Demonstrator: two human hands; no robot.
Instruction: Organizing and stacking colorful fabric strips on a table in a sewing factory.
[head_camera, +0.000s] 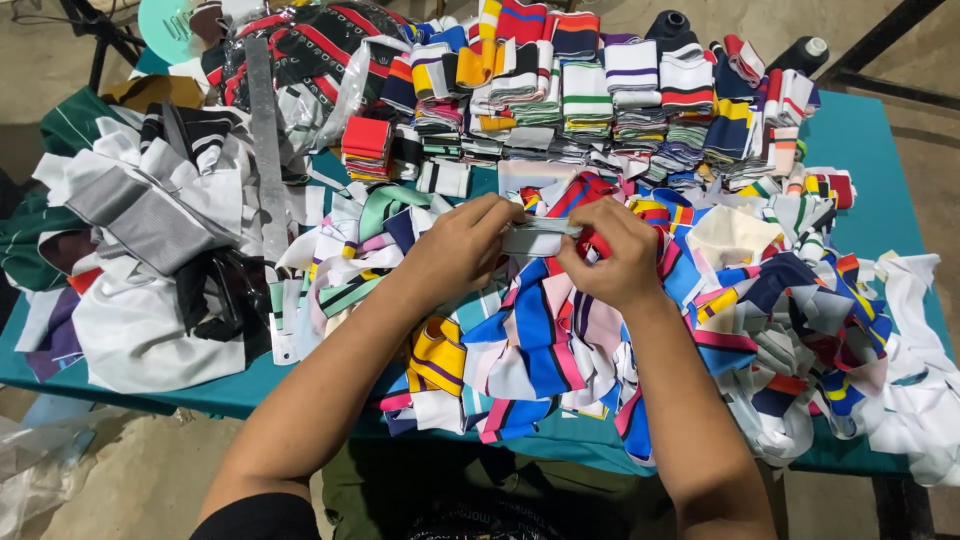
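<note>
Your left hand (462, 248) and right hand (612, 255) meet over the centre of the teal worktop (860, 140). Both sets of fingers are closed, pinching a grey-white ribbed fabric strip (535, 237) between them, L on its left end, R on its right. Strip sits just above a loose heap of striped knit pieces (540, 340). Far side: neat folded stacks of striped trim (585, 90). Left: grey and white fabric pile (140, 230). Far right: dark thread cone (800, 55).
</note>
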